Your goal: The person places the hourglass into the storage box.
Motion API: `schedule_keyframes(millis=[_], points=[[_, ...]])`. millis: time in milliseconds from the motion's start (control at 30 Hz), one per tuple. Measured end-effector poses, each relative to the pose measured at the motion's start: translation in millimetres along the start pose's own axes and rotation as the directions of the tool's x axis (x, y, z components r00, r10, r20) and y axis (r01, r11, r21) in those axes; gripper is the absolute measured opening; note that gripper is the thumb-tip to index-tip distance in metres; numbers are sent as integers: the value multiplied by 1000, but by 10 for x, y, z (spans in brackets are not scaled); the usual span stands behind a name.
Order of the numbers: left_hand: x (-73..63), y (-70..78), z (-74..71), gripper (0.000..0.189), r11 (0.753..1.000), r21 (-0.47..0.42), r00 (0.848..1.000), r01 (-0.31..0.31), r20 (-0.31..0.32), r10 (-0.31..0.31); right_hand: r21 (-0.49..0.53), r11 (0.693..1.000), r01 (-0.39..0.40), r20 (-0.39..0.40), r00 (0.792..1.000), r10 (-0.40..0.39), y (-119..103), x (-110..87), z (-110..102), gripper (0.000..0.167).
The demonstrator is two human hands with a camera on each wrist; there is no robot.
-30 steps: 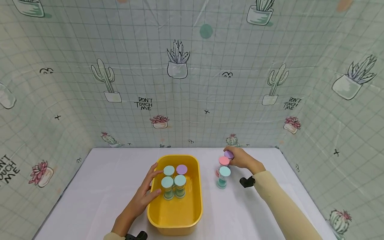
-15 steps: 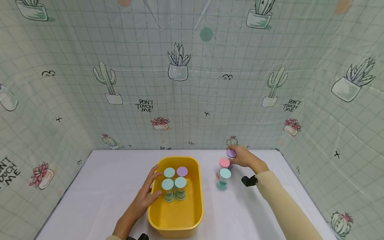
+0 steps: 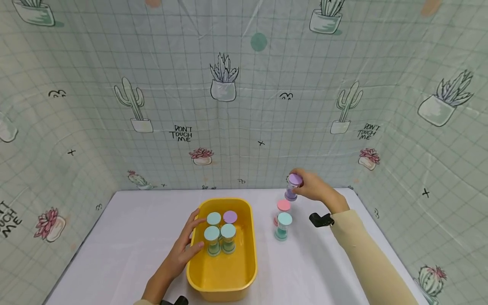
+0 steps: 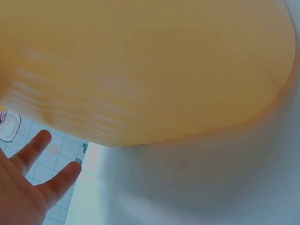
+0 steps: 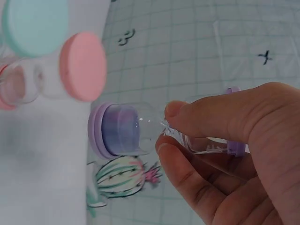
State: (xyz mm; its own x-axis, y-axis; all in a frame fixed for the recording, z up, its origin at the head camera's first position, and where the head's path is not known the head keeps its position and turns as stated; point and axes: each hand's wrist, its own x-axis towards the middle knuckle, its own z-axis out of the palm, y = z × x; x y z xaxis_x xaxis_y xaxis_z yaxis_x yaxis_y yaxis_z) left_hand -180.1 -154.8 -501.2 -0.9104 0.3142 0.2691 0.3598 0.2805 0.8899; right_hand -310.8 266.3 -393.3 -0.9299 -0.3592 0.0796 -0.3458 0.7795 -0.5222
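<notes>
My right hand (image 3: 314,186) pinches a purple-capped hourglass (image 5: 122,129) round its narrow waist, thumb on one side and fingers on the other; purple sand lies in its lower bulb. In the head view it hangs upright over the table's back edge. Just in front stand a pink hourglass (image 3: 284,206) and a teal hourglass (image 3: 282,231). My left hand (image 3: 179,254) rests at the left rim of a yellow bin (image 3: 221,279), fingers spread and fairly straight. Inside the bin are several teal hourglasses (image 3: 228,237) and one purple hourglass (image 3: 230,217).
A white-covered table (image 3: 114,245) lies under everything. Behind it and at both sides hangs a grid-patterned cloth (image 3: 259,114) printed with cacti. A black wrist strap piece (image 3: 321,220) sits at the right sleeve.
My right hand has lifted the purple hourglass up from behind the pink one, off the table. The left hand stays at the bin, whose contents look the same.
</notes>
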Motion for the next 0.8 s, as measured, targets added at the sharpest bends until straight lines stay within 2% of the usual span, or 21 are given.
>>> schedule_keyframes(millis=[200, 533, 800], points=[[5, 1, 7, 54, 1000, 3, 1000, 6, -7, -6, -22, 998, 57, -11, 998, -57, -250, 14, -81, 52], [-14, 14, 11, 53, 1000, 19, 1000, -1, -30, 2, -22, 982, 186, 22, 982, -185, -836, 23, -84, 46], [-9, 3, -34, 52, 983, 135, 989, -126, -56, 135, 22, 957, 290, 105, 951, -291, -1204, -47, 44, 43]])
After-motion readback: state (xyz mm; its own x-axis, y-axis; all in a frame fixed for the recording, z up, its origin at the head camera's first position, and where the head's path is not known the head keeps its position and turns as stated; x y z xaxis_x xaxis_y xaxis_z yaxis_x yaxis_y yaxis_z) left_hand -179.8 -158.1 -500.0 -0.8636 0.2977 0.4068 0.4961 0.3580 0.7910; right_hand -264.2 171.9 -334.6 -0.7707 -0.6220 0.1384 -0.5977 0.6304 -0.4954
